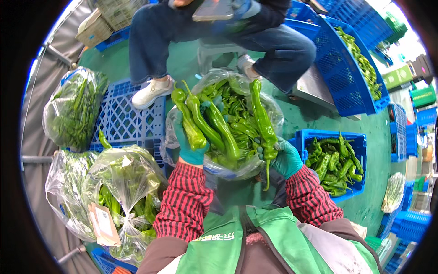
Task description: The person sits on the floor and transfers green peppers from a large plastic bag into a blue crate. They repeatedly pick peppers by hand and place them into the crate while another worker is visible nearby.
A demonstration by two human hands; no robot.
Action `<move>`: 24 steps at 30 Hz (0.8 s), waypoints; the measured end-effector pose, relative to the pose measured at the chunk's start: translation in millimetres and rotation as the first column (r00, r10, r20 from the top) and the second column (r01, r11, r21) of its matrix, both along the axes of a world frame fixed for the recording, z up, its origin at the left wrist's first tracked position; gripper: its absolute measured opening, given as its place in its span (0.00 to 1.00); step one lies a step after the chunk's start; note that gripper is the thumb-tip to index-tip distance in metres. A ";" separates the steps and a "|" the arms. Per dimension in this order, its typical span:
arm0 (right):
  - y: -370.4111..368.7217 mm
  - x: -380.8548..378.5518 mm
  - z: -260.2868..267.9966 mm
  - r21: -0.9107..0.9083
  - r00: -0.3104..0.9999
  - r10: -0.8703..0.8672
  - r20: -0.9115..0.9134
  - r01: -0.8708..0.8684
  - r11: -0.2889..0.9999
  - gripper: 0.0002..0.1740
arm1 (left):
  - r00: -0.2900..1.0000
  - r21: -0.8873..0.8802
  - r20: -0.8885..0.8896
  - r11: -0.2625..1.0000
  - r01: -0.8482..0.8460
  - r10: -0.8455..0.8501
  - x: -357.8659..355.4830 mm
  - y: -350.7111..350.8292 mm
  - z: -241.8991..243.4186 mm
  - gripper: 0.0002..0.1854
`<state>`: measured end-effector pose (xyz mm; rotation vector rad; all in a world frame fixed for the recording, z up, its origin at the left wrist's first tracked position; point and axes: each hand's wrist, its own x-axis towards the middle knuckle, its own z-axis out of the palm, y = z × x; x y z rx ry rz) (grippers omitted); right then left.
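Several long green peppers point(208, 126) lie across my gloved left hand point(191, 147), its fingers partly hidden behind them. In my gloved right hand point(284, 157) is one long green pepper point(262, 120), held near its stem end with the stem pointing down toward me. Below both hands stands a clear plastic bag point(272, 99), its mouth spread wide. Green peppers point(241, 126) fill the bag. Just right of my right hand is a blue crate point(364, 161) holding more green peppers point(332, 164).
A person in jeans point(277, 51) sits opposite, holding a phone point(213, 10). Tied bags of green vegetables point(126, 191) and a blue plastic pallet point(133, 113) are on the left. A tall blue crate point(338, 75) of peppers stands at the upper right.
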<state>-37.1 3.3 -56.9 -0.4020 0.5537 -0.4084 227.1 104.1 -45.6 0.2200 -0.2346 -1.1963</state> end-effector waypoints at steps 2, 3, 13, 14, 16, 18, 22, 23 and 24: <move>11.5 -25.6 24.3 0.113 0.996 -0.050 0.076 0.041 0.993 0.37 | 0.995 0.088 -0.084 0.994 0.062 -0.055 -35.6 2.3 15.8 0.33; 14.9 -39.9 34.0 0.120 0.991 -0.061 0.117 0.047 0.992 0.37 | 0.991 0.018 -0.102 0.996 0.090 -0.088 -54.6 5.5 24.6 0.31; 55.1 -189.4 81.1 -0.103 0.946 -0.221 0.237 0.251 0.963 0.40 | 0.904 0.065 0.029 0.903 0.424 -0.427 -213.7 -21.3 117.0 0.36; 61.5 -196.8 81.7 -0.070 0.915 -0.276 0.295 0.309 0.948 0.40 | 0.891 0.065 0.068 0.894 0.444 -0.448 -228.4 -28.1 121.7 0.35; 75.1 -216.0 79.1 0.008 0.855 -0.373 0.361 0.397 0.918 0.41 | 0.859 0.125 0.082 0.860 0.494 -0.505 -274.9 -43.7 121.9 0.30; 87.6 -236.9 71.2 0.067 0.788 -0.472 0.394 0.488 0.870 0.39 | 0.820 0.203 0.054 0.810 0.550 -0.570 -317.3 -56.2 119.2 0.29; 94.5 -291.1 38.8 0.226 0.692 -0.664 0.284 0.625 0.747 0.35 | 0.628 0.366 0.049 0.598 0.713 -0.777 -387.0 -80.5 108.1 0.20; 94.9 -305.5 28.0 0.294 0.639 -0.733 0.233 0.672 0.680 0.32 | 0.579 0.383 0.137 0.581 0.718 -0.804 -401.0 -88.3 103.4 0.19; 94.1 -323.0 16.9 0.243 0.609 -0.757 0.236 0.717 0.653 0.30 | 0.491 0.539 0.110 0.467 0.701 -0.864 -410.5 -97.1 98.0 0.15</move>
